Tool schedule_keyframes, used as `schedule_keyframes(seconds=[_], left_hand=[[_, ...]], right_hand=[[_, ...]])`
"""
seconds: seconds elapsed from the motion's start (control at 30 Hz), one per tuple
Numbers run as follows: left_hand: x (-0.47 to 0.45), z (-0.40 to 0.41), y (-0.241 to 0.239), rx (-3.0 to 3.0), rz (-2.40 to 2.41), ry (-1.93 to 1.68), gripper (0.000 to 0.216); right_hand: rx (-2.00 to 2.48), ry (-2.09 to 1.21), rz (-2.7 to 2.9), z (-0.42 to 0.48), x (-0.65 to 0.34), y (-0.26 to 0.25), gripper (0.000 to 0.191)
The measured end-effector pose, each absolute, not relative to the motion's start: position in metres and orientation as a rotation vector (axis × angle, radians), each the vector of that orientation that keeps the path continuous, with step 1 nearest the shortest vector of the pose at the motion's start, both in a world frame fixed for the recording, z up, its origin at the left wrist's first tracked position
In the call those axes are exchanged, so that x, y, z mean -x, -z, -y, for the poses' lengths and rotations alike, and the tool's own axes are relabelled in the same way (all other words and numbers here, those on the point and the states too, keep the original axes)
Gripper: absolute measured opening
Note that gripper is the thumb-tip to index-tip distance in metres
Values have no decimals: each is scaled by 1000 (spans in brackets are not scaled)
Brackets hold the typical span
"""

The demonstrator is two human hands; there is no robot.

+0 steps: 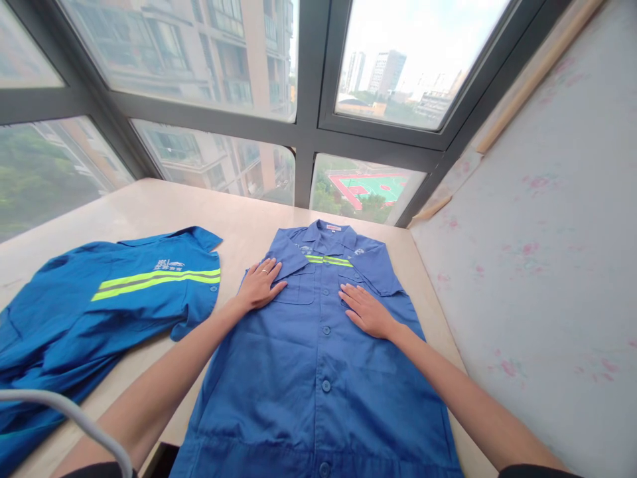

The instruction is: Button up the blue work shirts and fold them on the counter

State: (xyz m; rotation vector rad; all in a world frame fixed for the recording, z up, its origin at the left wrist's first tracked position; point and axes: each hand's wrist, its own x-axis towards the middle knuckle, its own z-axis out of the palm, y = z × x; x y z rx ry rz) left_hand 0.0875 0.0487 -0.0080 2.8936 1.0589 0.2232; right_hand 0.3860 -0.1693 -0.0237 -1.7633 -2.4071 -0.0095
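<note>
A blue work shirt (288, 372) lies front up and buttoned, its collar (331, 232) toward the window. Both short sleeves are folded inward over the chest, partly covering a yellow-green reflective stripe (328, 259). My left hand (261, 284), with a ring on one finger, rests flat near the folded sleeve and chest pocket on the left side. On the opposite side, my right hand (367, 311) lies flat over the other chest pocket, fingers stretched out. Neither hand grips the cloth.
A second blue work shirt (144, 292) with a reflective stripe lies rumpled at the left. The pale tabletop (149, 206) meets framed windows at the back and a flowered wall (537, 279) on the right. A grey cable (74, 411) curves across the lower left.
</note>
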Motion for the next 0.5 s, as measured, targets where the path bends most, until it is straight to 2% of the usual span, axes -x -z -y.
schedule_keyframes(seconds=[0.1, 0.27, 0.5], left_hand=[[-101, -67, -5, -2739, -1119, -269, 54], [-134, -134, -25, -2281, -1482, -403, 41], [-173, -202, -15, -2013, -1602, -321, 20]], right_hand=[[1783, 43, 2408, 174, -387, 25, 52], [1798, 47, 2403, 175, -384, 23, 53], [1778, 22, 2394, 175, -383, 18, 55]])
